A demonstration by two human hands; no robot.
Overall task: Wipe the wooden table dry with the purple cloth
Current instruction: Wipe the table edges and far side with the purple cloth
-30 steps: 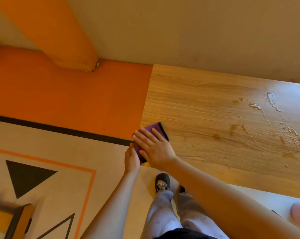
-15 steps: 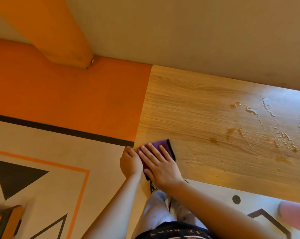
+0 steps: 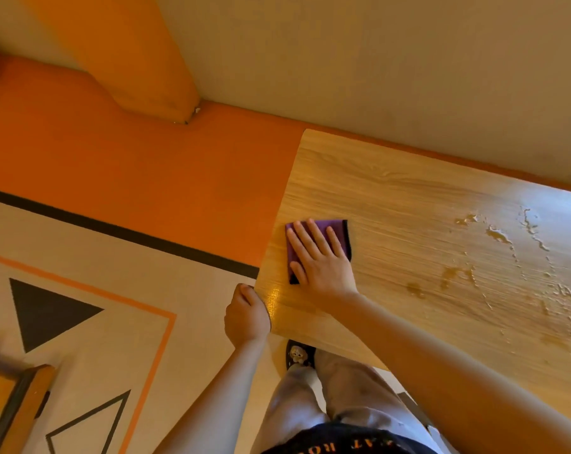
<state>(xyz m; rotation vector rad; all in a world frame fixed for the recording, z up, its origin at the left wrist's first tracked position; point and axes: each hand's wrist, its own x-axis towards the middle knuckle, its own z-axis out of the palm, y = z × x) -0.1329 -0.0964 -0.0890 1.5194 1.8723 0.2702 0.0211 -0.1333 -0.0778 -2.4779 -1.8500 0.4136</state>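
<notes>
At the left end of the wooden table (image 3: 408,204), my right hand (image 3: 320,260) lies flat on the purple cloth (image 3: 338,232), fingers (image 3: 305,239) spread and extended, palm pressing the folded square down against the grain rather than gripping it. The cloth sits just inside the table's left edge, its dark-trimmed border showing past my fingertips on the far and right sides, a sliver of purple also visible beside my thumb.

My left hand (image 3: 246,314) is curled against the table's near-left corner, fingers bent in toward the edge; whether they actually clutch the rim or merely rest against it I cannot tell from this angle.

To the right, well apart from the cloth, beads and streaks of water (image 3: 503,237) glisten across the tabletop, with more droplets (image 3: 454,273) trailing toward the near edge. The stretch of wood between cloth and puddles looks dull and free of drops.

Below the table edge, my pale trousers (image 3: 313,398) and a dark slipper (image 3: 299,355) with a small animal face stand on a beige floor mat (image 3: 120,322) marked with black triangles and an orange line. Beyond the mat runs an orange floor band (image 3: 130,165), meeting a beige wall (image 3: 376,60).
</notes>
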